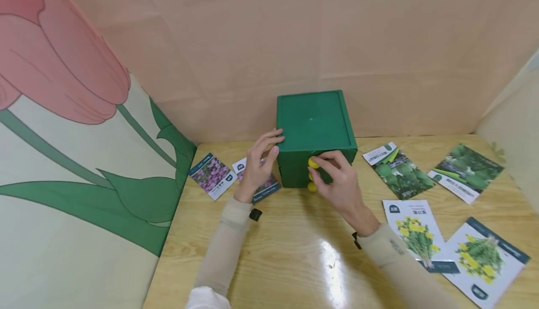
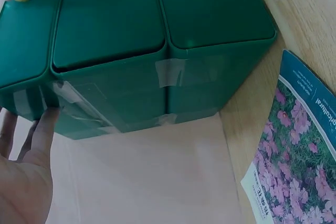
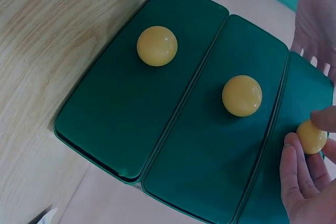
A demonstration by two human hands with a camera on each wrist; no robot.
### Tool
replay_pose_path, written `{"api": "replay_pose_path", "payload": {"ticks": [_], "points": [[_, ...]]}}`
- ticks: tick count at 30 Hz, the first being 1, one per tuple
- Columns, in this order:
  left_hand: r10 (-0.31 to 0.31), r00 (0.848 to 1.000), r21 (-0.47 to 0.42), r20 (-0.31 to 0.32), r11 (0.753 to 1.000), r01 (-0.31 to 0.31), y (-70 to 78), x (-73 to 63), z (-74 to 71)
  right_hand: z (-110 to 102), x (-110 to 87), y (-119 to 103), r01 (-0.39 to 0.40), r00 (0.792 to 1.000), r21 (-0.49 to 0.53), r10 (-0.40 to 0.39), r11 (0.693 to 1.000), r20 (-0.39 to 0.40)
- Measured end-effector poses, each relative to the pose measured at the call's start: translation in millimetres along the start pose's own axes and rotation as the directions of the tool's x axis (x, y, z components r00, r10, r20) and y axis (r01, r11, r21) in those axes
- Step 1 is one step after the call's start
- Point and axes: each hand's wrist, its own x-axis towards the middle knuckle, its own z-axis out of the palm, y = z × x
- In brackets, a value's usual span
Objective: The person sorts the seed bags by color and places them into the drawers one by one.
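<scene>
A green box of three stacked drawers point(image 1: 313, 119) stands against the back wall, each drawer front bearing a round yellow knob. My right hand point(image 1: 342, 185) pinches the top drawer's knob point(image 3: 312, 137) between thumb and fingers. Below it, the middle knob point(image 3: 242, 96) and the bottom knob point(image 3: 157, 46) are untouched. At the box's upper left side is my left hand point(image 1: 258, 164), its fingers extended and touching the side wall point(image 2: 131, 95) near the top drawer. Clear tape crosses that side wall. All three drawer fronts sit nearly flush.
Left of the box lie a pink-flower seed packet point(image 1: 212, 175) and another packet point(image 1: 267, 191), partly hidden by the left hand. To the right are two green-leaf packets point(image 1: 404, 173) point(image 1: 467, 171) and two yellow-flower packets point(image 1: 414, 229) point(image 1: 484, 257). A tulip-printed wall point(image 1: 76, 159) borders the left.
</scene>
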Motion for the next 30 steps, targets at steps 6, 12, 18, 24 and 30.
{"api": "replay_pose_path", "payload": {"ticks": [6,12,18,24,30], "points": [[0.006,1.000,-0.009,0.004,1.000,-0.006,-0.5,1.5,3.0,-1.7,-0.4,-0.7,0.004,1.000,0.015,-0.004,1.000,-0.011],[0.006,1.000,-0.004,-0.002,1.000,-0.006,-1.8,1.6,3.9,-1.5,-2.0,0.9,-0.003,1.000,0.013,0.003,1.000,-0.009],[0.016,1.000,-0.004,-0.012,1.000,-0.016,-2.4,0.8,3.3,-1.5,-3.6,0.5,0.007,1.000,0.016,-0.007,1.000,-0.008],[0.015,1.000,-0.002,-0.016,1.000,-0.015,-3.1,-0.4,3.2,-2.3,-5.8,-1.1,0.005,1.000,0.026,-0.005,1.000,-0.011],[-0.001,1.000,-0.004,-0.007,1.000,0.001,-4.6,-1.1,1.8,-2.2,-8.1,-2.8,0.004,1.000,0.031,-0.003,1.000,-0.021]]}}
